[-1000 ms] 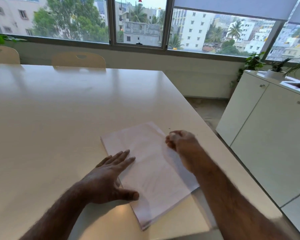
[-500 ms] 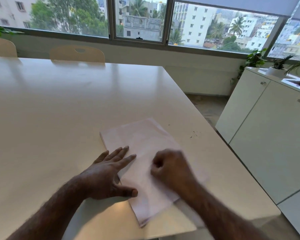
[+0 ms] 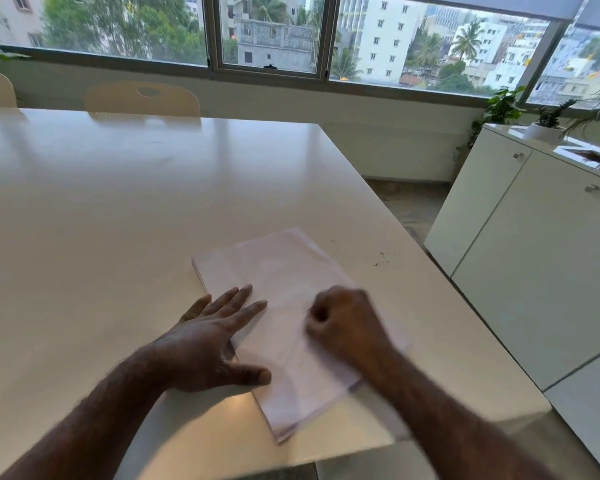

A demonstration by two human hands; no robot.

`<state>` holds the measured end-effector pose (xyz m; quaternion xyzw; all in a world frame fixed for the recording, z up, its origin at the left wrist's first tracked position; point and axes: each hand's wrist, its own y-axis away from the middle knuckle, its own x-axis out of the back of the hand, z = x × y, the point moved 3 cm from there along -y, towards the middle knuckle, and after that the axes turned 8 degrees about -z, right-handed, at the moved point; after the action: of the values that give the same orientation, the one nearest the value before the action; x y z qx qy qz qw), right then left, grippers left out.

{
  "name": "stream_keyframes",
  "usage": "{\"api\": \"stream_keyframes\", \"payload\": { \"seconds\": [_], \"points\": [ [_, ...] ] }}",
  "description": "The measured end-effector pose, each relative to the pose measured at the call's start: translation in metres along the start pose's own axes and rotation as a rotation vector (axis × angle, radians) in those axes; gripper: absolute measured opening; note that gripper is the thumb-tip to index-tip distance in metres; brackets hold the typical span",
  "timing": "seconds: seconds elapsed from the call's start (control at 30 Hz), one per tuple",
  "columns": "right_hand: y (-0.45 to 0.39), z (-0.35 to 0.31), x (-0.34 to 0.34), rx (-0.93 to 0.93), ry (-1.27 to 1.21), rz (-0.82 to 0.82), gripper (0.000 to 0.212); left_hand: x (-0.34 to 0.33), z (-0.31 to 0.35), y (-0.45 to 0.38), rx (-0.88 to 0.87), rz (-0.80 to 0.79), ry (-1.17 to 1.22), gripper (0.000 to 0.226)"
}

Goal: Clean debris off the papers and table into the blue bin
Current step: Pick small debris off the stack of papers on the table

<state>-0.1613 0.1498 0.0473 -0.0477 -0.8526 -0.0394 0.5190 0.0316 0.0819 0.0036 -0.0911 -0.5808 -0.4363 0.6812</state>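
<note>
Compared with a second ago, the right hand [image 3: 343, 323] has drawn back from the far corner of the thin white stack of papers [image 3: 291, 296] on the smooth glossy white table [image 3: 118, 220]. Its fingers are curled into a fist over the sheets, while dark debris specks [image 3: 381, 259] lie just beside the stack. The left hand [image 3: 208, 337] stays flat, fingers spread, on the papers' near left edge.

No legible text, labels or numbers anywhere.

Right hand [image 3: 347, 323] pulled back from the far right edge of the papers [image 3: 291, 285] to their near middle since 1 s ago, fist curled (blurred, we can't tell if it holds anything). That uncovers dark debris specks [image 3: 381, 259] on the table [image 3: 118, 209] right of the papers.
</note>
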Motion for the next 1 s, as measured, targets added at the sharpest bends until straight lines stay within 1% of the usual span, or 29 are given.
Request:
{"api": "stream_keyframes", "payload": {
  "seconds": [0.07, 0.1, 0.13, 0.17, 0.2, 0.23, 0.27, 0.3, 0.4, 0.43, 0.47, 0.53, 0.57, 0.6, 0.63, 0.7, 0.73, 0.77, 0.8, 0.83, 0.87, 0.9, 0.93, 0.97, 1.0],
  "points": [
    [-0.016, 0.041, 0.028, -0.211, 0.088, 0.155, 0.015, -0.001, -0.001, 0.000, -0.003, -0.007, -0.003, 0.117],
    [-0.014, 0.041, 0.032, -0.230, 0.104, 0.205, 0.018, -0.002, 0.000, 0.000, -0.004, -0.010, -0.005, 0.117],
    [-0.008, 0.032, 0.025, -0.181, 0.087, 0.198, 0.021, -0.004, 0.001, 0.000, -0.007, -0.011, -0.006, 0.116],
    [0.001, 0.010, 0.013, -0.057, 0.055, 0.141, 0.023, -0.004, 0.000, 0.000, -0.006, -0.002, -0.006, 0.116],
    [0.014, -0.015, -0.004, 0.088, 0.008, 0.038, 0.023, -0.004, 0.000, 0.001, -0.002, 0.004, -0.004, 0.115],
    [0.026, -0.032, -0.013, 0.150, -0.016, -0.080, 0.018, -0.003, 0.000, 0.002, 0.003, 0.000, -0.002, 0.114],
    [0.028, -0.034, -0.015, 0.167, -0.026, -0.150, 0.014, -0.002, -0.001, 0.002, 0.007, -0.008, 0.001, 0.113],
    [0.020, -0.025, -0.008, 0.110, -0.013, -0.141, 0.011, -0.001, -0.002, 0.002, 0.009, -0.016, 0.004, 0.114],
    [-0.009, 0.032, 0.023, -0.147, 0.090, 0.133, 0.014, -0.002, -0.001, 0.000, 0.006, -0.024, -0.007, 0.118],
    [-0.007, 0.031, 0.024, -0.149, 0.117, 0.163, 0.015, -0.003, 0.000, 0.000, 0.005, -0.020, -0.006, 0.119],
    [-0.003, 0.020, 0.015, -0.093, 0.096, 0.133, 0.015, -0.003, 0.000, 0.001, 0.002, -0.013, -0.006, 0.119],
    [0.017, -0.018, -0.012, 0.091, 0.011, -0.039, 0.012, -0.003, 0.000, 0.001, -0.005, 0.001, -0.007, 0.117],
    [0.023, -0.025, -0.016, 0.128, -0.011, -0.086, 0.011, -0.002, 0.000, 0.001, -0.003, 0.004, -0.010, 0.117],
    [0.021, -0.020, -0.011, 0.106, -0.012, -0.075, 0.010, -0.001, 0.000, 0.000, -0.001, 0.002, -0.014, 0.116],
    [0.011, -0.006, -0.002, 0.024, 0.009, -0.051, 0.011, 0.000, 0.000, 0.000, 0.002, -0.003, -0.017, 0.116],
    [-0.009, 0.035, 0.023, -0.187, 0.062, 0.109, 0.014, -0.001, -0.001, 0.000, 0.009, -0.015, -0.022, 0.117],
    [-0.012, 0.045, 0.031, -0.249, 0.101, 0.186, 0.017, -0.001, -0.001, -0.001, 0.013, -0.018, -0.027, 0.116],
    [-0.009, 0.041, 0.029, -0.234, 0.110, 0.224, 0.019, -0.002, 0.000, 0.000, 0.013, -0.019, -0.031, 0.116],
    [-0.003, 0.027, 0.018, -0.163, 0.080, 0.200, 0.022, -0.003, 0.001, 0.000, 0.010, -0.015, -0.032, 0.116],
    [0.005, 0.005, 0.003, -0.040, 0.039, 0.124, 0.023, -0.003, 0.000, 0.000, 0.007, -0.006, -0.028, 0.116],
    [0.019, -0.018, -0.011, 0.075, -0.011, 0.019, 0.021, -0.002, 0.000, 0.001, 0.008, -0.005, -0.021, 0.116],
    [0.028, -0.028, -0.019, 0.127, -0.037, -0.082, 0.017, -0.002, 0.000, 0.001, 0.011, -0.016, -0.017, 0.116],
    [0.028, -0.025, -0.017, 0.127, -0.048, -0.108, 0.015, -0.001, -0.001, 0.001, 0.015, -0.023, -0.016, 0.116],
    [0.019, -0.011, -0.009, 0.060, -0.036, -0.075, 0.015, -0.001, -0.001, 0.001, 0.018, -0.028, -0.015, 0.117],
    [0.007, 0.012, 0.004, -0.044, -0.021, -0.009, 0.016, -0.001, -0.001, -0.001, 0.019, -0.028, -0.011, 0.118]
  ]
}}
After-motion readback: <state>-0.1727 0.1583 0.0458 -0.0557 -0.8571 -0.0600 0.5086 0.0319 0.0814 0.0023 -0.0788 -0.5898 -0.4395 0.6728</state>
